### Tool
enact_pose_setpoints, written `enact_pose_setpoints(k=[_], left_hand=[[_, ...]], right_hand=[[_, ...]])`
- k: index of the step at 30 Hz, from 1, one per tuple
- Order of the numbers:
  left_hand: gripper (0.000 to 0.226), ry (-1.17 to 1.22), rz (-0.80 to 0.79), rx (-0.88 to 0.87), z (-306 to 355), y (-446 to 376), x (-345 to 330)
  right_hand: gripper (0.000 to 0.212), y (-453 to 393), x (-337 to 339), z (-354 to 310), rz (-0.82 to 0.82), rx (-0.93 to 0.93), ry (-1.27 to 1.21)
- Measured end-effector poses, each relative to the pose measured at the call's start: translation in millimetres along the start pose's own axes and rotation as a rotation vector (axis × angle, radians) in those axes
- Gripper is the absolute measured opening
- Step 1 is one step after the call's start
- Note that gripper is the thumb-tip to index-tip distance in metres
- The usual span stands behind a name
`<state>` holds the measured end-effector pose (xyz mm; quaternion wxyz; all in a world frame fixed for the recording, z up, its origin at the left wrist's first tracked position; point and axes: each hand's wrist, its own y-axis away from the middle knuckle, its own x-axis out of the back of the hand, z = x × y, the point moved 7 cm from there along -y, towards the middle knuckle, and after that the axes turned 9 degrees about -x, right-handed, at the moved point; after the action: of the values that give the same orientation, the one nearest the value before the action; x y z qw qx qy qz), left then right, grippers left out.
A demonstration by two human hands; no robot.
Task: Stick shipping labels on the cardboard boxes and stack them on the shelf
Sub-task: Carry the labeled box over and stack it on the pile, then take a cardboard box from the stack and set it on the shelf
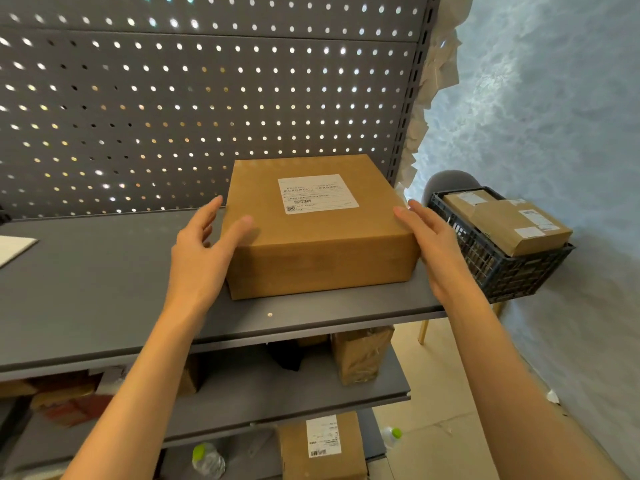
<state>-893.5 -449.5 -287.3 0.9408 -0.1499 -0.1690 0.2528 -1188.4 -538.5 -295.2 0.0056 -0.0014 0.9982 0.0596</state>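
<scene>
- Left hand (204, 251): fingers straight and spread, thumb lying against the near-left top corner of the flat square brown cardboard box (318, 226); the other fingers sit just beside the box's left wall. Nothing is gripped.
- Right hand (433, 244): fingers straight and held together, alongside the box's right wall at its near-right corner; touching or just clear, cannot tell. Nothing is gripped.
- Box: lies flat on the grey metal upper shelf board (104, 289), at the board's right end, rear edge near the grey perforated back panel (207, 98).
- White printed shipping label (318, 193): stuck flat on the box's top face, toward the rear, barcode and QR code on it; text too small to read.
- White sheet (14, 249): on the same board, far left, well apart from the box.
- Lower shelves: a tall brown carton (360, 355) on the middle board; a labelled brown carton (322, 445) on the bottom level, with a clear plastic bottle with green cap (207, 459) near it.
- Right of the shelving: a dark plastic lattice crate (498, 265) holding labelled brown parcels (519, 226).
- Floor beyond: a second green-capped bottle (393, 436).
</scene>
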Motion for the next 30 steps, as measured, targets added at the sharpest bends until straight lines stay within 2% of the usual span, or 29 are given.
enact_pose_setpoints(k=[3,8,12,21,26,30], left_hand=[[0.055,-0.205,0.044,-0.125,26.4,-1.0,10.9],[0.039,-0.785,0.174,-0.457,70.5,-6.7,25.3],[0.036,-0.969,0.170,-0.588,75.5,-13.6,42.1],[0.030,-1.079,0.199,-0.593,62.9,-12.5,121.5],[0.035,-1.168,0.225,-0.566,49.3,-6.1,196.3],[0.026,-1.244,0.257,-0.513,35.6,3.5,270.3]], right_hand=[[0.054,6.9,10.1,-21.9,0.118,0.165,0.195],[0.041,27.4,-9.1,-61.0,0.190,0.457,0.594],[0.041,38.2,-46.4,-80.4,0.224,0.652,0.904],[0.035,66.6,-155.1,-91.2,0.144,0.863,1.020],[0.033,95.0,-238.2,-92.6,0.132,0.988,1.048],[0.033,129.5,-315.2,-91.1,0.093,1.046,1.022]])
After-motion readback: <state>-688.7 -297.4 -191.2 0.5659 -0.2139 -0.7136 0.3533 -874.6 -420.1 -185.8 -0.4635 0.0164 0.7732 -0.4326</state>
